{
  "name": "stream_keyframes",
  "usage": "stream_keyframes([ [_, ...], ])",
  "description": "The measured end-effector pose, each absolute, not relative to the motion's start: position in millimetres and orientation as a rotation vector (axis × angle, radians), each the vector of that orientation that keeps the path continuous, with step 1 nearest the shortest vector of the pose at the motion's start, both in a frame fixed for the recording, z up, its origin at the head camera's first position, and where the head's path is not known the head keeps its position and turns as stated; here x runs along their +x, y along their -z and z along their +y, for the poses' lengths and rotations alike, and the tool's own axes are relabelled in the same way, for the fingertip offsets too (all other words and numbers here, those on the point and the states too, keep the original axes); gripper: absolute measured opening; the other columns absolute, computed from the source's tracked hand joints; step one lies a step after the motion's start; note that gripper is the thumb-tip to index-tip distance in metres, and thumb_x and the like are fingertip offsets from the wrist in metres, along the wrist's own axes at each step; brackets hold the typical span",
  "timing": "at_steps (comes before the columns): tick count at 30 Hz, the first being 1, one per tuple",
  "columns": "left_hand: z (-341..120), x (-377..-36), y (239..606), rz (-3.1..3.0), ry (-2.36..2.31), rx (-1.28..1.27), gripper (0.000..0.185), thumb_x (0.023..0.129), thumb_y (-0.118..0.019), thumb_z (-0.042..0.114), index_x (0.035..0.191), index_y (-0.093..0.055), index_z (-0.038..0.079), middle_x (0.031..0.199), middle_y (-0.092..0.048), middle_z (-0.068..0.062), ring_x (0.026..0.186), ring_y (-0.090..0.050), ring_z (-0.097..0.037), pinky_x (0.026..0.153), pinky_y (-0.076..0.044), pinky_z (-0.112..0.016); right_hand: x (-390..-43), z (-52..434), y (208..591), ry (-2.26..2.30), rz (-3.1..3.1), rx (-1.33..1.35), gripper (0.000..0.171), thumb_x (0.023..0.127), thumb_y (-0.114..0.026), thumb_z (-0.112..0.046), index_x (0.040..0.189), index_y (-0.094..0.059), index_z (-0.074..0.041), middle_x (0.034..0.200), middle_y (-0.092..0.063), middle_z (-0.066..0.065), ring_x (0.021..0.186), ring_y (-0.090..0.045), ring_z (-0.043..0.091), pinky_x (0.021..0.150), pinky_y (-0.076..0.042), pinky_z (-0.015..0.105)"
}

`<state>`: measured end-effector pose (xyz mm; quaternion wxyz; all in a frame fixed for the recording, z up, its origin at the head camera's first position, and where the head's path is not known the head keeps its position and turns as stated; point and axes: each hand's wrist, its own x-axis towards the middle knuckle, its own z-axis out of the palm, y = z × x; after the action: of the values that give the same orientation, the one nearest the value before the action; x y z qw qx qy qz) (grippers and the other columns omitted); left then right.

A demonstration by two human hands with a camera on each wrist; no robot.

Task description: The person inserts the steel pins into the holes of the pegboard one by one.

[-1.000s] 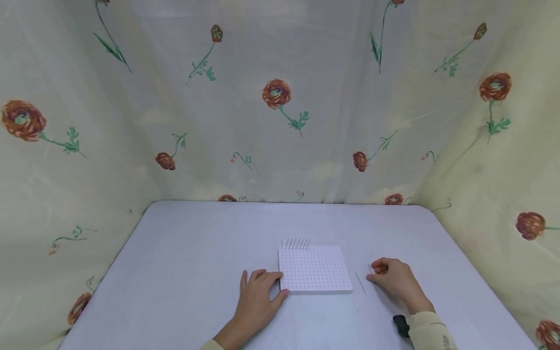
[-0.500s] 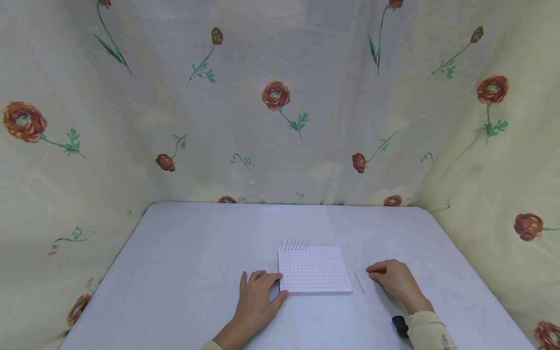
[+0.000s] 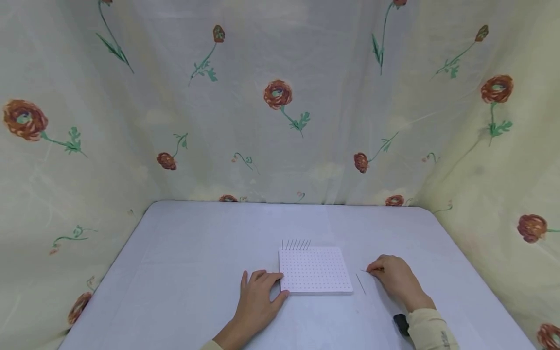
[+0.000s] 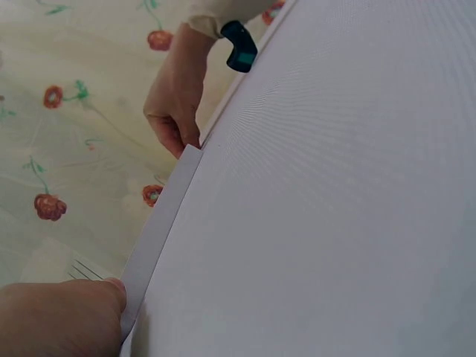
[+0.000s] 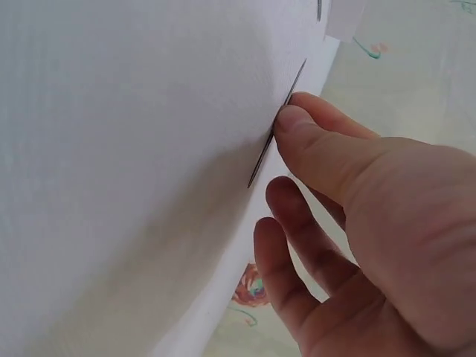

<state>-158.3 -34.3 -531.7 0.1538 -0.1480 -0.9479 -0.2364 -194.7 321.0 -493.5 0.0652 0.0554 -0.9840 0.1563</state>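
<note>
My right hand pinches a needle between thumb and forefinger, close over the table to the right of the board. Both ends of that needle stick out past the fingertips, while the other fingers stay loosely bent. A second needle lies on the table between this hand and the white board, which is dotted with rows of small holes. My left hand rests at the board's near left corner, forefinger at the left edge and thumb at the corner. Several needles stand in a row along the board's far left edge.
The table has a pale covering and rounded far corners. Flower-printed cloth hangs behind it and on both sides. A black wrist device sits at the right sleeve.
The needle by my right hand, earlier slanting beside the fingers, is now pinched, its end pointing left. The right hand has shifted slightly; the left hand and the board stay in place.
</note>
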Motion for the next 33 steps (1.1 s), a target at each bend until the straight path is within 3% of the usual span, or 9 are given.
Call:
stream_keyframes([
  [5, -33.7, -159.1, 531.8, -2.721, 0.678, -0.421, 0.042, 0.081, -0.067, 0.052, 0.115, -0.063, 0.028, 0.111, -0.069, 0.008, 0.115, -0.053, -0.022, 0.104, -0.022, -0.069, -194.6, 323.5, 493.9, -0.531, -2.990, 0.130, 0.011, 0.081, -0.071, -0.009, 0.089, -0.075, -0.017, 0.091, -0.070, -0.001, 0.090, -0.064, 0.022, 0.079, -0.052, 0.042],
  [11, -32.7, -158.0, 531.4, -2.734, 0.696, -0.422, 0.041, 0.080, -0.067, 0.051, 0.115, -0.064, 0.028, 0.111, -0.069, 0.008, 0.115, -0.053, -0.023, 0.104, -0.022, -0.070, -190.1, 332.6, 494.6, -0.682, -3.033, 0.029, 0.028, 0.081, -0.072, -0.012, 0.109, -0.069, -0.007, 0.104, -0.068, 0.009, 0.094, -0.064, 0.024, 0.081, -0.052, 0.043],
  [20, -34.1, -158.2, 531.6, -2.723, 0.683, -0.417, 0.042, 0.081, -0.067, 0.051, 0.115, -0.063, 0.028, 0.112, -0.068, 0.008, 0.115, -0.053, -0.022, 0.104, -0.022, -0.069, -185.8, 345.9, 494.0, -0.702, -3.040, -0.073, 0.027, 0.079, -0.075, -0.024, 0.102, -0.071, -0.010, 0.090, -0.072, 0.002, 0.085, -0.065, 0.019, 0.078, -0.051, 0.041],
  [27, -32.7, -159.2, 531.1, -2.733, 0.653, -0.406, 0.043, 0.081, -0.066, 0.053, 0.116, -0.063, 0.029, 0.112, -0.068, 0.008, 0.116, -0.053, -0.022, 0.105, -0.023, -0.069, -186.1, 352.0, 495.7, -0.663, -3.021, -0.030, 0.027, 0.078, -0.075, -0.026, 0.101, -0.074, -0.013, 0.101, -0.072, 0.009, 0.104, -0.061, 0.037, 0.089, -0.046, 0.051],
  [33, -33.1, -157.7, 531.4, -2.742, 0.649, -0.398, 0.044, 0.080, -0.066, 0.054, 0.116, -0.063, 0.029, 0.113, -0.068, 0.008, 0.116, -0.053, -0.022, 0.106, -0.022, -0.068, -185.1, 350.7, 495.8, -0.685, -3.040, -0.060, 0.019, 0.079, -0.074, -0.028, 0.094, -0.076, -0.016, 0.102, -0.072, 0.011, 0.104, -0.061, 0.038, 0.088, -0.047, 0.051],
])
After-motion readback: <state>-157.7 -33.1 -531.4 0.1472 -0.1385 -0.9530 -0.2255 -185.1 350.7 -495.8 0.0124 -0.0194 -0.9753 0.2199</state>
